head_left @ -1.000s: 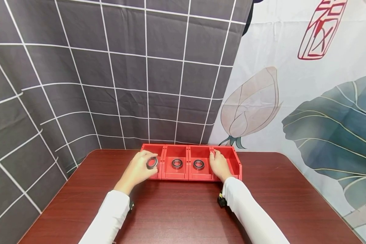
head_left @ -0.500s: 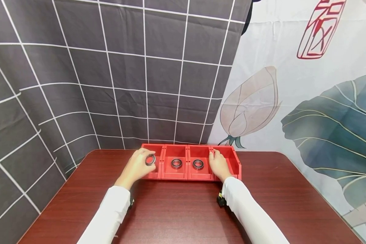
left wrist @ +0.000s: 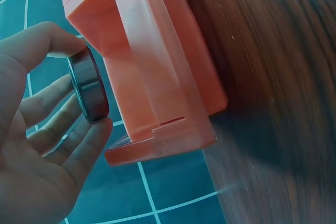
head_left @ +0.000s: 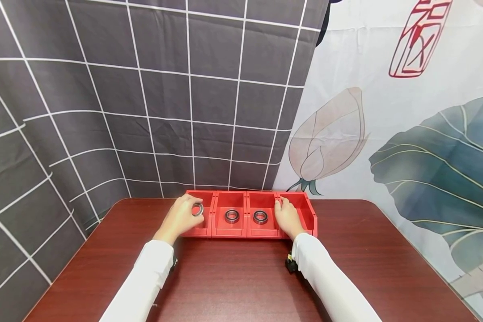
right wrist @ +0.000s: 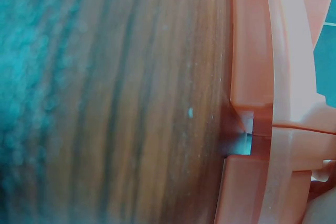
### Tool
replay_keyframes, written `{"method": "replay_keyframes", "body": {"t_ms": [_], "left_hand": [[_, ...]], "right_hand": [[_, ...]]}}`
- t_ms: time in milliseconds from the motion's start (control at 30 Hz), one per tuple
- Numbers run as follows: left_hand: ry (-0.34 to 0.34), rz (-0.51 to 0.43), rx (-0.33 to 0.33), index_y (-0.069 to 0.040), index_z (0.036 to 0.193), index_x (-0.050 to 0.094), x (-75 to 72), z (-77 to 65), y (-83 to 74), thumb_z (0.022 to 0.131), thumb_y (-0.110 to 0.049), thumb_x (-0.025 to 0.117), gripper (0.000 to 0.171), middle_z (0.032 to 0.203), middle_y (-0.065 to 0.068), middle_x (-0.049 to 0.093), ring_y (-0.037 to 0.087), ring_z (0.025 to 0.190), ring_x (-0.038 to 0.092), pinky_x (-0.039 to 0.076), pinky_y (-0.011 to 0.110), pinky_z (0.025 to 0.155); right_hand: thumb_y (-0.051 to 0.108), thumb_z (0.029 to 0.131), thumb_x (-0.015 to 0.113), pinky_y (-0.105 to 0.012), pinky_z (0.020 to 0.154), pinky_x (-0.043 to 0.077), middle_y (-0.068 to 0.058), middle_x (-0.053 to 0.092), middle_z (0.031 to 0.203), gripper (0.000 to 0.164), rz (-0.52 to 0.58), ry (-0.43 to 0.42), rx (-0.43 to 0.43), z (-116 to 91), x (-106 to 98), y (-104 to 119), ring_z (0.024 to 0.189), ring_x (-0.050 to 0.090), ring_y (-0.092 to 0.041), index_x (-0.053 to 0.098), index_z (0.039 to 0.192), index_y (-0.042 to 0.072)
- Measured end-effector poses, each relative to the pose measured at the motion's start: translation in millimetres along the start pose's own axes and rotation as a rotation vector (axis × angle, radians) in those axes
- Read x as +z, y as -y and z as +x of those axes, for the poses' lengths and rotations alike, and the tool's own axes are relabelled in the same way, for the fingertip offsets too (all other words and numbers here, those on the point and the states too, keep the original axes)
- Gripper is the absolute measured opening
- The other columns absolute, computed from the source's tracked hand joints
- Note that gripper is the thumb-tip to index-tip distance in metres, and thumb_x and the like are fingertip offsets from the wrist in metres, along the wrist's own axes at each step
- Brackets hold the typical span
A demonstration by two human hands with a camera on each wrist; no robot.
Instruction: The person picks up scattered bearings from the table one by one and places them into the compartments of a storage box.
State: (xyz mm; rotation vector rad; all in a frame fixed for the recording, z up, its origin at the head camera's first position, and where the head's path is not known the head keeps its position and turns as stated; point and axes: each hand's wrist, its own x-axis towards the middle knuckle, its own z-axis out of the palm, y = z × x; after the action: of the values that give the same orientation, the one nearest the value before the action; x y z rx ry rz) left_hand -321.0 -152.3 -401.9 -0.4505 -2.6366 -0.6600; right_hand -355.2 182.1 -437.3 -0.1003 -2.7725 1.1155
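Near the leftmost red bin point(head_left: 206, 230) my left hand point(head_left: 180, 217) pinches a ball bearing point(head_left: 200, 209) between thumb and fingertips. In the left wrist view this bearing point(left wrist: 90, 85) stands on edge, apart from the bin wall beside it. A second bearing point(head_left: 231, 222) lies flat in the second bin, and a third bearing point(head_left: 260, 223) lies flat in the third. My right hand point(head_left: 288, 220) grips the wall between the third bin and the rightmost bin point(head_left: 307, 213); its fingertips are partly hidden. Only a sliver of that hand shows in the right wrist view.
The red bins stand side by side at the back of a brown wood-grain table point(head_left: 233, 277). Behind them hang a dark grey cloth point(head_left: 161, 89) with white grid lines and a white floral cloth point(head_left: 346, 58).
My left hand has moved slightly back and to the left, with the bearing still pinched. The right hand keeps its place on the bin wall.
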Motion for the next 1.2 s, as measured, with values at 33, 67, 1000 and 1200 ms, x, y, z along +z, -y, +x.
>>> {"method": "replay_keyframes", "body": {"t_ms": [33, 67, 1000, 1200], "left_hand": [[0.001, 0.002, -0.004, -0.005, 0.113, 0.069, 0.3, 0.4, 0.5, 0.072, -0.018, 0.075, 0.043, 0.106, 0.01, 0.063, 0.028, 0.098, 0.057, 0.051, 0.046, 0.089], [0.005, 0.002, -0.007, -0.005, 0.112, 0.069, 0.5, 0.9, 0.8, 0.072, -0.018, 0.075, 0.043, 0.106, 0.011, 0.064, 0.028, 0.098, 0.057, 0.051, 0.046, 0.089], [0.154, 0.057, -0.03, 0.004, 0.114, 0.066, 13.9, 21.9, -2.1, 0.075, -0.009, 0.075, 0.042, 0.11, 0.02, 0.06, 0.035, 0.101, 0.056, 0.048, 0.047, 0.096], [0.19, 0.093, -0.036, 0.004, 0.115, 0.066, 18.9, 24.5, 0.3, 0.077, -0.011, 0.074, 0.042, 0.11, 0.02, 0.061, 0.033, 0.101, 0.055, 0.046, 0.047, 0.096]], "right_hand": [[0.034, 0.102, 0.037, -0.056, 0.107, 0.035, -0.023, 0.046, 0.14, 0.054, 0.0, -0.001, -0.003, 0.0, 0.0, 0.3, 0.127, 0.047, -0.039, 0.034, 0.145, 0.001], [0.034, 0.102, 0.037, -0.056, 0.107, 0.035, -0.023, 0.047, 0.14, 0.054, 0.001, -0.003, -0.004, -0.3, 0.0, 0.8, 0.127, 0.047, -0.039, 0.034, 0.145, 0.001], [0.034, 0.102, 0.036, -0.057, 0.106, 0.037, -0.023, 0.048, 0.138, 0.054, -0.01, -0.009, -0.01, -2.2, 1.9, -0.7, 0.124, 0.049, -0.039, 0.035, 0.144, 0.0], [0.034, 0.102, 0.036, -0.057, 0.105, 0.037, -0.023, 0.047, 0.139, 0.053, -0.003, -0.004, -0.012, -2.4, 1.8, 0.0, 0.124, 0.048, -0.038, 0.034, 0.144, 0.001]]}}
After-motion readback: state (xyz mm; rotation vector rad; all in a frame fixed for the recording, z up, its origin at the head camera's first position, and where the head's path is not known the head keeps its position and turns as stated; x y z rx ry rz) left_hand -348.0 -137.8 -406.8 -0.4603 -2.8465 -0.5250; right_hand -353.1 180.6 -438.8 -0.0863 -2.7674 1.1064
